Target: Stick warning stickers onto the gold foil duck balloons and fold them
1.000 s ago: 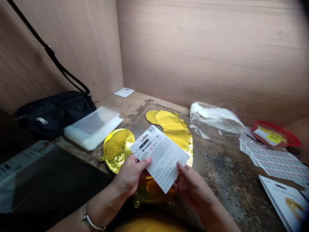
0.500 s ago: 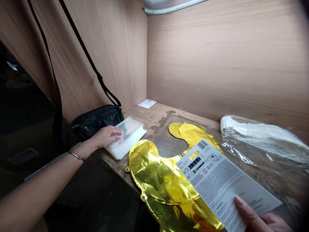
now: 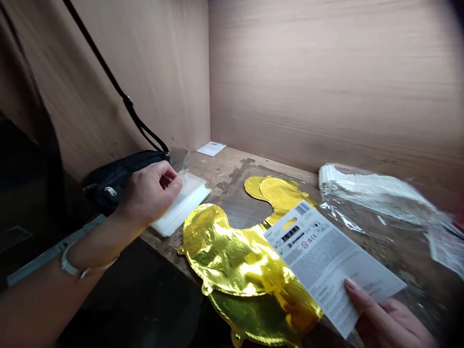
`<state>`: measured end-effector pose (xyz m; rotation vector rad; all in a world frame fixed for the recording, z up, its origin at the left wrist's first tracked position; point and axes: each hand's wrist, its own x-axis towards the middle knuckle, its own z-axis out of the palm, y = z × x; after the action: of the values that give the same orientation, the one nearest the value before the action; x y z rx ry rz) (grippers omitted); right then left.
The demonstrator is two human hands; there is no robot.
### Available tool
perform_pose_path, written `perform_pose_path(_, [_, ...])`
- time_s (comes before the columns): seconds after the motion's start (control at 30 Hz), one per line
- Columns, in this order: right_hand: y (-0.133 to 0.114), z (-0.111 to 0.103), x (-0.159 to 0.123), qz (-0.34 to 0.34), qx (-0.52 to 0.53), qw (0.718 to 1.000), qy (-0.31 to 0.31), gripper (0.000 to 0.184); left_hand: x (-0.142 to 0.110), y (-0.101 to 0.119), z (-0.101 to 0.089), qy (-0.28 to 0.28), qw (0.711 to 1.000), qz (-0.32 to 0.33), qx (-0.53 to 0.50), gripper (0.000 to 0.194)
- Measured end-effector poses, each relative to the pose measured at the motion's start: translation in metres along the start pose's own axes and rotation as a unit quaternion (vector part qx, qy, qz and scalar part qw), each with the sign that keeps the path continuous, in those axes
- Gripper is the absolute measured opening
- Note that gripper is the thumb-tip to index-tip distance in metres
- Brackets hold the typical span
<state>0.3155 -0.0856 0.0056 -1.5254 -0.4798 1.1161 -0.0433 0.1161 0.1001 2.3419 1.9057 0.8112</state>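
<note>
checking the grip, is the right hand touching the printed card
Touching: the head view shows the right hand gripping the lower end of the printed card, lying across its face.

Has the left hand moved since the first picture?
Yes: the left hand moved away from the printed card, toward the black shoulder bag.

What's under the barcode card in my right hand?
A crumpled gold foil balloon lies partly under the card in your right hand. The foil and wooden worktop directly beneath the card are covered, so I can't see them.
</note>
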Motion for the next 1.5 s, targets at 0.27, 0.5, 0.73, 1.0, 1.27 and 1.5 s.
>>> perform_pose_path(0.27, [-0.021,-0.010,-0.010,-0.133,0.079,0.974,0.164,0.035,-0.100,0.159,0.073,-0.224,0.943,0.245,-0.030,0.018])
perform_pose_path(0.5, [-0.006,-0.086,-0.034,-0.125,0.006,0.964,0.234,0.035,-0.078,0.158,0.110,-0.315,0.882,0.330,-0.115,0.034])
perform_pose_path(0.73, [0.015,-0.106,-0.050,0.017,-0.063,0.996,0.057,0.042,-0.052,0.149,0.143,-0.329,0.797,0.501,-0.081,0.045])
perform_pose_path(1.0, [-0.006,-0.095,-0.047,-0.003,-0.163,0.982,0.094,0.051,-0.071,0.153,0.158,-0.341,0.808,0.477,-0.058,0.062])
perform_pose_path(1.27, [-0.011,-0.071,-0.031,-0.076,-0.323,0.932,0.148,0.056,-0.075,0.154,0.159,-0.347,0.816,0.460,-0.045,0.068])
perform_pose_path(1.5, [-0.004,-0.067,-0.044,-0.024,-0.323,0.942,0.088,0.055,-0.076,0.153,0.161,-0.341,0.821,0.455,-0.054,0.068])
